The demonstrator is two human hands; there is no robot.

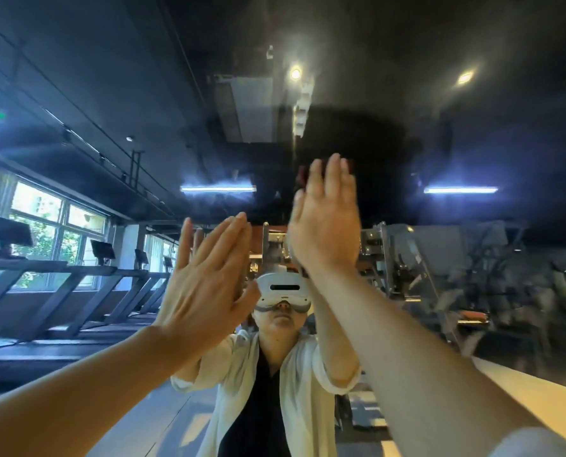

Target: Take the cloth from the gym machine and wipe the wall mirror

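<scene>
Right hand (pixel 324 222) pressed dark red cloth (pixel 303 174) flat against wall mirror (pixel 440 127), fingers (pixel 332 174) straight, high up. Left hand (pixel 205 285) rested flat on glass, fingers spread, lower left.

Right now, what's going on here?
A person is facing the wall mirror with both arms raised. The right hand presses a dark red cloth flat against the glass, fingers straight, only the cloth's edges showing past the fingers. The left hand is open and flat at the glass, holding nothing. The mirror reflects treadmills and gym machines. Wiping appears underway.
</scene>
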